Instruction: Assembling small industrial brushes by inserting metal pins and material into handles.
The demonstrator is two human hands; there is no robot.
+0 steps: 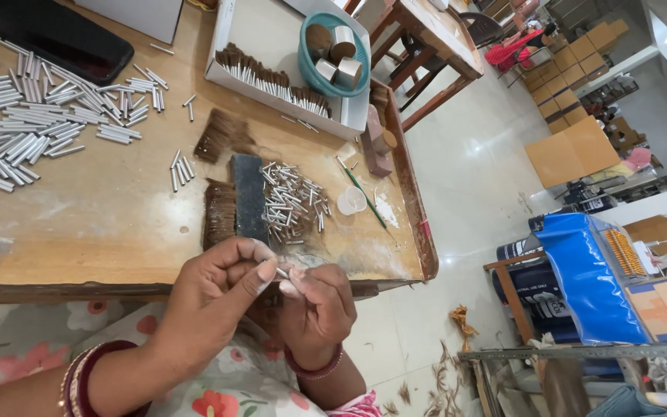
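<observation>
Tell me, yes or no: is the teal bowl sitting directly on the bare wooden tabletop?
No. The teal bowl rests inside the white tray, not on the wooden table.

Bright, even daylight-type illumination throughout; no dim zones. Strong glare on the polished floor (pixel 472 166) at three o'clock, with small specular spots toward one o'clock. Soft, short shadows under the metal tubes (pixel 32 127) on the desk (pixel 102 216), falling toward six o'clock. Slight blown highlights on the white tray (pixel 272 31) at twelve o'clock. Pronounced wide-angle distortion: desk edge and far shelving bowed at the frame margins. Centre sharp; slight softness on the fingers (pixel 260 270) and at the far right corners.
</observation>
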